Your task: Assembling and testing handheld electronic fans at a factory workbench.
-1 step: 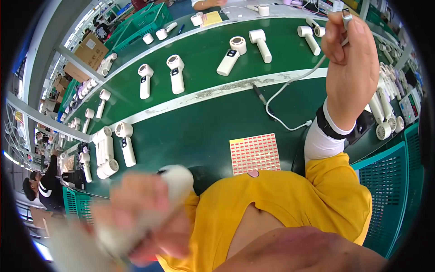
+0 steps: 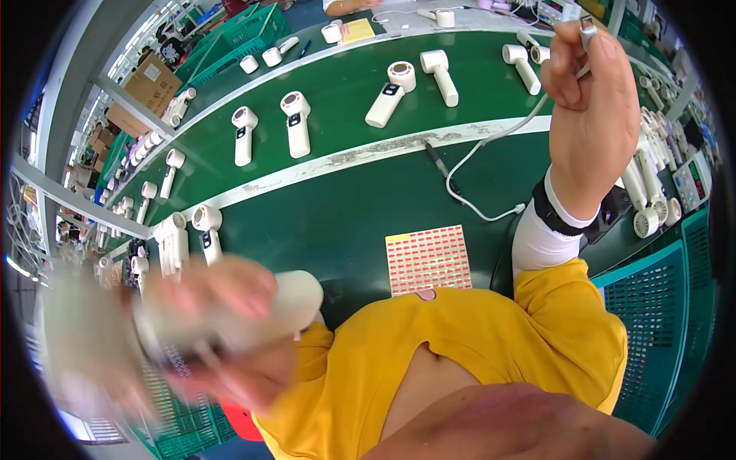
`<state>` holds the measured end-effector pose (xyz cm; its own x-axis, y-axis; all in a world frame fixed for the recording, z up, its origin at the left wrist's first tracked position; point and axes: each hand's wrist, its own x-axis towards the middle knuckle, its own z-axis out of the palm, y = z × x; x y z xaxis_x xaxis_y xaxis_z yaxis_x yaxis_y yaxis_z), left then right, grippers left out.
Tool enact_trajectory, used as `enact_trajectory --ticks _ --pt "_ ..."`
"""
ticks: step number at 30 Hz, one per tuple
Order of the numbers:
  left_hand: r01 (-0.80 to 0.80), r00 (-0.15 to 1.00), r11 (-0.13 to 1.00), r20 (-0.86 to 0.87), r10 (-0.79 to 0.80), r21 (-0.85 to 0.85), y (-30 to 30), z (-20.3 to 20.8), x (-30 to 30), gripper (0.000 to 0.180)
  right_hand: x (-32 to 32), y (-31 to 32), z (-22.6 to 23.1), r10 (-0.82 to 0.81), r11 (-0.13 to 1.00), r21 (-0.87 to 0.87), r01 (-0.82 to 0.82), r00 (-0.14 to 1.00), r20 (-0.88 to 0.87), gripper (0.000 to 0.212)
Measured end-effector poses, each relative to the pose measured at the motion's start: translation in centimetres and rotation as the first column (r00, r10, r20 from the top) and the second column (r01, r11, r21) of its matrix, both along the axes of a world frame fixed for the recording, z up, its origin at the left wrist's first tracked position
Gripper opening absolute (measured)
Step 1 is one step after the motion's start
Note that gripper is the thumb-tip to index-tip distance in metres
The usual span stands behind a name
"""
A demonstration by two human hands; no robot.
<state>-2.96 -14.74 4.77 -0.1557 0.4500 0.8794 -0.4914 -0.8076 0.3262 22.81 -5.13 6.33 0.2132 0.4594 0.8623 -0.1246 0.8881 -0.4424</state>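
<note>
My left hand (image 2: pixel 230 295), smeared by motion, is wrapped round a cream handheld fan (image 2: pixel 295 303). The fan lies nearly level, its blurred head toward the left edge and small lit marks on its side. My right hand (image 2: pixel 594 115) is raised at the upper right, fingers closed on a light-grey charging cable (image 2: pixel 588 32) with its metal plug pointing up. The cable loops down toward the table. Below, between my arms, lies a sheet of red stickers (image 2: pixel 429 261). Several more fans, such as one standing near the left hand (image 2: pixel 207 222), are close by.
Across the green belt (image 2: pixel 337 176) with its worn white strip lie several cream fans (image 2: pixel 297 126). Green plastic crates (image 2: pixel 652 322) stand at my right, and fans are piled beside a small meter (image 2: pixel 694 180). A cardboard box (image 2: pixel 152 83) is at upper left. Another person's hand (image 2: pixel 353 6) is at the far side.
My left hand has swung the fan upward and turned it flatter, and lit marks now show on its side. The right hand with the cable stays almost in place.
</note>
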Motion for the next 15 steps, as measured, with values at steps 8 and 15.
enact_trajectory --ticks 8,15 --pt "-0.768 0.415 0.61 -0.576 0.704 0.193 2.9 0.6 0.6 0.026 -2.3 -1.5 -0.1 0.073 0.983 -0.183 -0.018 0.951 0.3 0.023" --pt "0.209 0.855 0.683 -0.208 -0.475 -0.7 6.4 0.4 2.0 0.024 -5.2 -1.6 -0.6 0.219 0.952 -0.304 -0.042 0.789 0.574 0.017"
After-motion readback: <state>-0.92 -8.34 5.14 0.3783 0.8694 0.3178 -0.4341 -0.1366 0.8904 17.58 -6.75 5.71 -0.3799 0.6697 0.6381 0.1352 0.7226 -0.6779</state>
